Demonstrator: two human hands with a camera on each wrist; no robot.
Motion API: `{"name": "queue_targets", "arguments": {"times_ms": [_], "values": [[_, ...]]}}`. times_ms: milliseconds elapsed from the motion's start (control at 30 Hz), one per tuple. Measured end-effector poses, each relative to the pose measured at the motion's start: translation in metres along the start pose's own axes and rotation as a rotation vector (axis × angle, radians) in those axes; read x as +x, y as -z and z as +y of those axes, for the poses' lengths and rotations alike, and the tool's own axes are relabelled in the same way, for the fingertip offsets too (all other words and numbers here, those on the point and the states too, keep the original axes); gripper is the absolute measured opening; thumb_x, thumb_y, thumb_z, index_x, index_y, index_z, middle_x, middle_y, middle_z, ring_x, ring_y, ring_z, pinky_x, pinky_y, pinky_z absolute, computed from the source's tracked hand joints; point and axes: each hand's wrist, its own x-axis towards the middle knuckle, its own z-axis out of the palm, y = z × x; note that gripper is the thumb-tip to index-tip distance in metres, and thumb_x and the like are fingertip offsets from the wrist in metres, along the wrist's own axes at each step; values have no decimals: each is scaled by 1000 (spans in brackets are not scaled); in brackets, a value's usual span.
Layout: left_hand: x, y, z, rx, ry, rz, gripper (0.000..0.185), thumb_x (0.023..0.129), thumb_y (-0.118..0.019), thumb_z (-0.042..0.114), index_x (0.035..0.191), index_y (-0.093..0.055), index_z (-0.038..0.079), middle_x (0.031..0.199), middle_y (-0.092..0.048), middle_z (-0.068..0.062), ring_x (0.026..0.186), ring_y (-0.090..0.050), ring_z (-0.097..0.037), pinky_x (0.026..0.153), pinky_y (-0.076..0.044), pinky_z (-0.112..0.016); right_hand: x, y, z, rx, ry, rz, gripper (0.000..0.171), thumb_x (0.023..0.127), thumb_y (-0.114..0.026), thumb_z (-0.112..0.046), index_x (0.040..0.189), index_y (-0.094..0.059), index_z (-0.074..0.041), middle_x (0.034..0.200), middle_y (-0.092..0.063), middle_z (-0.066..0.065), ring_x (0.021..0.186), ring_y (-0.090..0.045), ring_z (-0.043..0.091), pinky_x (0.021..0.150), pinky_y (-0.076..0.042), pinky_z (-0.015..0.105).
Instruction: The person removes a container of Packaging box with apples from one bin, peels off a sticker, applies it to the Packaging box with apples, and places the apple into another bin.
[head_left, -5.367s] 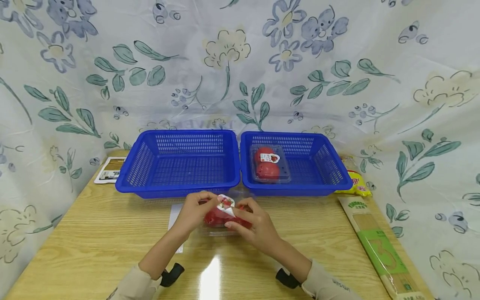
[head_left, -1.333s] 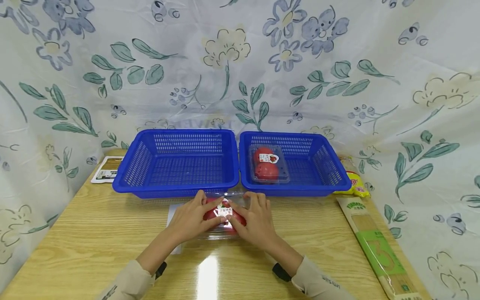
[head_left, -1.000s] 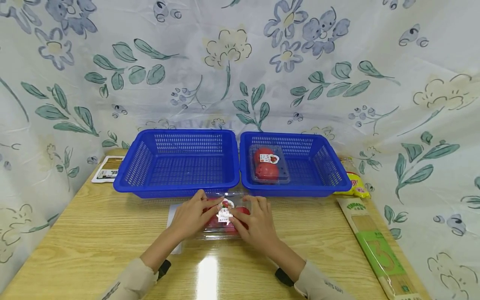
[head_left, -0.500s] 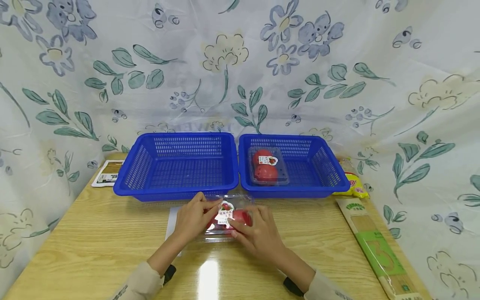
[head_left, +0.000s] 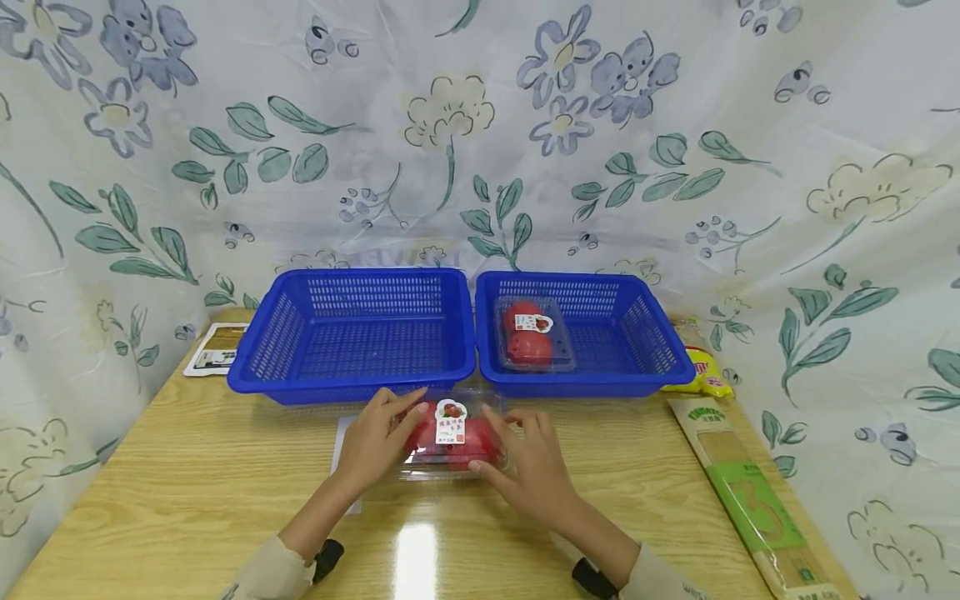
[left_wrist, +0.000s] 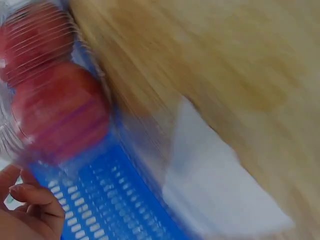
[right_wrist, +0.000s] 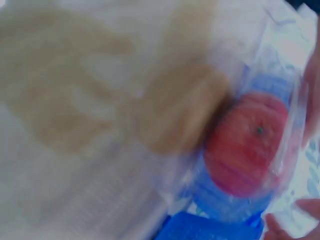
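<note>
A clear plastic fruit box [head_left: 431, 454] with round red fruit inside and a white sticker [head_left: 451, 422] on its lid lies on the table in front of the baskets. My left hand [head_left: 375, 440] is at the box's left side, its thumb and fingers spread near the lid. On the right side my right hand [head_left: 534, 467] has its fingers apart around the box's edge. Red fruit [left_wrist: 62, 112] shows through the plastic in the left wrist view, beside loosely bent fingers [left_wrist: 32, 200]. The right wrist view is blurred, but one red fruit [right_wrist: 247, 145] shows through the plastic.
Behind stand two blue baskets; the left basket [head_left: 352, 385] adjoins the right basket [head_left: 600, 383], which contains another fruit box [head_left: 532, 333]. White paper [head_left: 341, 446] lies partly under the left hand. A noodle pack [head_left: 757, 500], a yellow bag [head_left: 705, 371] and a white-edged pack [head_left: 213, 350] lie at the sides.
Earlier the fingers were handling and pressing the sticker on the lid. Now it lies flat, and both hands have drawn apart from it toward the box's sides.
</note>
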Motion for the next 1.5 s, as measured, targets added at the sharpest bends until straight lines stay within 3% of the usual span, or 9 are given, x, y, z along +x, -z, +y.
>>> {"name": "queue_targets", "arguments": {"times_ms": [100, 200, 367, 467, 533, 800, 1033, 1267, 1500], "values": [[-8, 10, -5, 69, -9, -8, 42, 97, -60, 43, 130, -68, 18, 86, -45, 3, 58, -33, -8, 46, -27, -23, 7, 8, 3, 130, -205, -148, 91, 84, -75, -51, 154, -35, -8, 122, -53, 16, 112, -46, 27, 91, -45, 45], [-15, 18, -8, 171, -8, -46, 52, 95, -61, 50, 134, -64, 17, 93, -51, -1, 62, -38, -11, 48, -30, -24, 12, 12, 10, 240, -324, -278, 103, 82, -78, -49, 157, -24, -4, 130, -49, 20, 106, -50, 26, 86, -47, 43], [-23, 21, -11, 169, 100, -214, 78, 95, -50, 65, 152, -42, 12, 129, -56, -25, 97, -64, -36, 68, -54, -48, 15, 10, 20, 323, -398, -412, 108, 83, -76, -53, 159, -16, -7, 149, -34, 33, 125, -50, 46, 96, -47, 61], [-28, 21, -12, 108, 159, -312, 85, 96, -44, 67, 159, -25, 13, 146, -40, -36, 125, -51, -52, 89, -47, -68, 16, 10, 23, 353, -418, -462, 109, 82, -75, -55, 160, -13, -10, 155, -23, 35, 137, -35, 54, 102, -38, 68], [-30, 20, -12, 59, 180, -352, 87, 96, -44, 67, 160, -15, 16, 150, -37, -34, 131, -44, -54, 96, -41, -71, 16, 9, 25, 368, -424, -482, 111, 81, -75, -57, 160, -11, -11, 157, -20, 35, 140, -31, 55, 104, -36, 68], [-32, 9, -16, -186, 171, -390, 106, 91, -62, 58, 160, 5, 12, 150, -40, -31, 125, -54, -46, 102, -41, -63, 18, 2, 31, 473, -420, -521, 123, 78, -78, -57, 160, 1, -11, 163, -12, 25, 148, -19, 46, 114, -26, 61], [-35, -1, -18, -332, 150, -373, 113, 89, -71, 47, 159, 10, 10, 160, -17, -29, 142, -31, -48, 113, -27, -63, 16, -8, 30, 609, -435, -505, 130, 78, -80, -53, 158, 13, -7, 164, -4, 24, 150, -10, 43, 118, -20, 60], [-47, -4, -15, -406, 172, -354, 110, 91, -69, 43, 159, 13, 20, 163, -7, -25, 139, -33, -53, 107, -34, -65, 7, -12, 23, 702, -425, -439, 133, 78, -83, -47, 157, 17, -8, 161, -12, 30, 148, -18, 45, 117, -21, 59], [-56, 2, -5, -465, 229, -312, 101, 93, -67, 40, 159, 10, 36, 163, -9, -23, 132, -35, -62, 98, -38, -72, -5, -5, 5, 838, -465, -324, 131, 77, -86, -38, 158, 16, -26, 160, -21, 27, 143, -35, 39, 114, -31, 54]]}}
